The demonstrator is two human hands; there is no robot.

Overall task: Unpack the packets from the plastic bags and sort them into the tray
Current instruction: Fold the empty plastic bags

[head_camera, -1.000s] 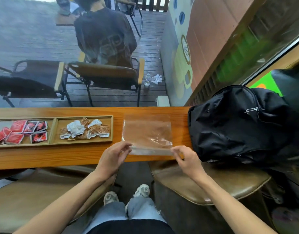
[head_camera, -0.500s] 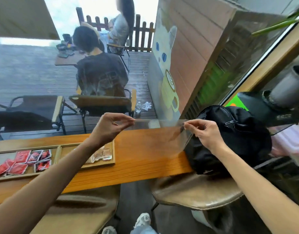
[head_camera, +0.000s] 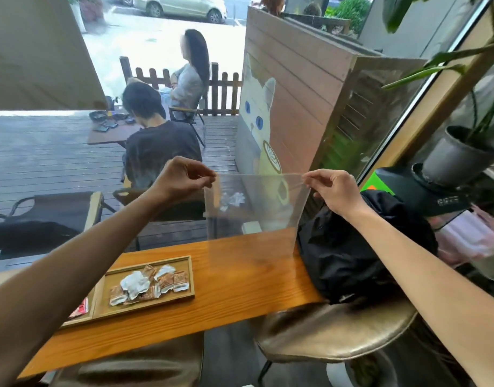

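Clear plastic bag (head_camera: 254, 208) hung above the tabletop (head_camera: 240, 283) — left hand (head_camera: 181, 177) and right hand (head_camera: 333, 188) each pinched a top corner; packets (head_camera: 149, 283) lay in the tray (head_camera: 145, 310).

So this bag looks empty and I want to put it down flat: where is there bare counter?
The widest bare patch of the counter lies between the tray and the black backpack, below the plastic bag. A narrower strip runs along the near edge before the tray. The tray's compartments are crowded with packets.
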